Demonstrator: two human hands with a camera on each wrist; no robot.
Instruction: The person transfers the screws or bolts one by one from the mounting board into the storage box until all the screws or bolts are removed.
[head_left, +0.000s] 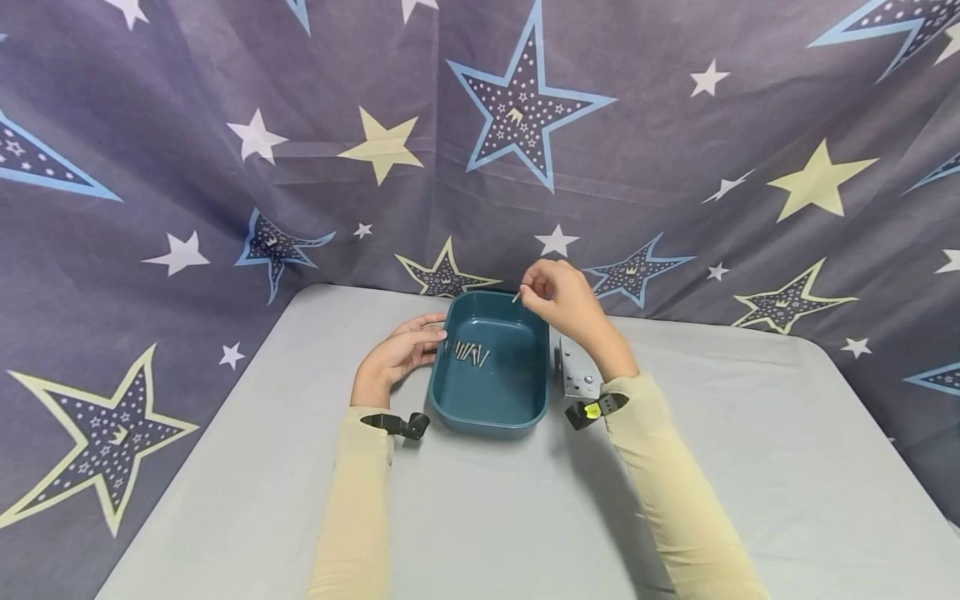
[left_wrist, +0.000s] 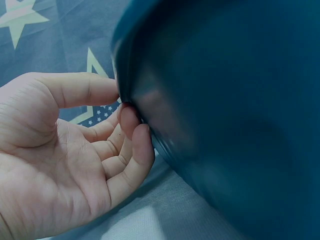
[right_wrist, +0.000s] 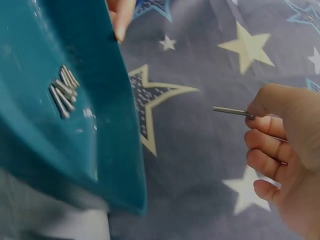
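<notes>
A deep teal plastic tray [head_left: 491, 417] stands on the table, with several slim metal screws [head_left: 471, 353] lying inside toward its left. My left hand [head_left: 401, 354] holds the tray at its left wall. In the left wrist view the thumb [left_wrist: 92, 90] presses the rim side while bent fingertips [left_wrist: 144, 137] meet the wall lower down. Over the tray's far right corner, my right hand [head_left: 558, 300] pinches one thin screw [right_wrist: 231, 110] between thumb and index finger. Its shank points out from the fingertips, and the other fingers curl toward the palm.
A silver metal bracket [head_left: 579, 372] with holes sits just right of the tray, partly behind the right forearm. The grey-white table [head_left: 480, 517] meets a star-patterned cloth [head_left: 360, 67] at the back and sides. Each wrist wears a black camera strap.
</notes>
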